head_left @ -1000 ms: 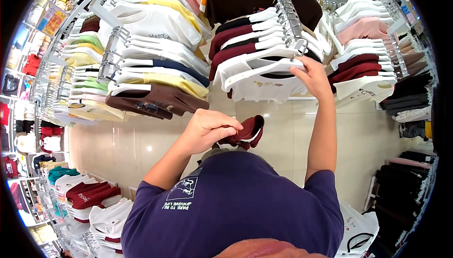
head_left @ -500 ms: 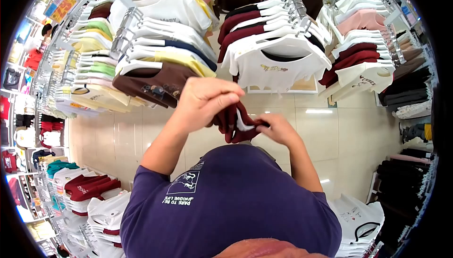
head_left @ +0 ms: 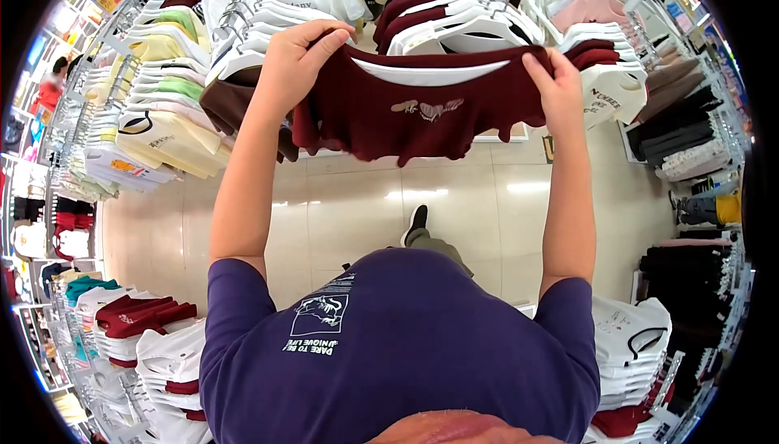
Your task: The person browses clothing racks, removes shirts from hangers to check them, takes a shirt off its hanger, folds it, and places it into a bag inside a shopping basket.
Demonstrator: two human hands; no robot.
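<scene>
A dark red shirt (head_left: 357, 119) with a white neckline and a small printed design hangs stretched between my two hands, in front of the hanging clothes. At its upper left, my left hand (head_left: 302, 62) pinches the shoulder, fingers closed on the cloth. My right hand (head_left: 557, 87) grips the opposite shoulder, thumb in front of the fabric. Just behind the shirt, a white shirt on a white hanger (head_left: 475, 34) hangs from the middle rack, partly hidden by the red cloth.
Racks of pale shirts (head_left: 174, 131) stand at the left, with a cream printed shirt (head_left: 613, 95) at the right. Dark clothes (head_left: 686, 282) hang at the far right. Folded-looking red shirts (head_left: 142, 314) are at lower left. Below is the tiled floor (head_left: 349, 200), with my shoe (head_left: 418, 221) on it.
The dark red shirt has gone from a bunched shape near my body to spread out and raised forward. My right hand, earlier at the white shirt's hanger, now holds the red shirt's other shoulder.
</scene>
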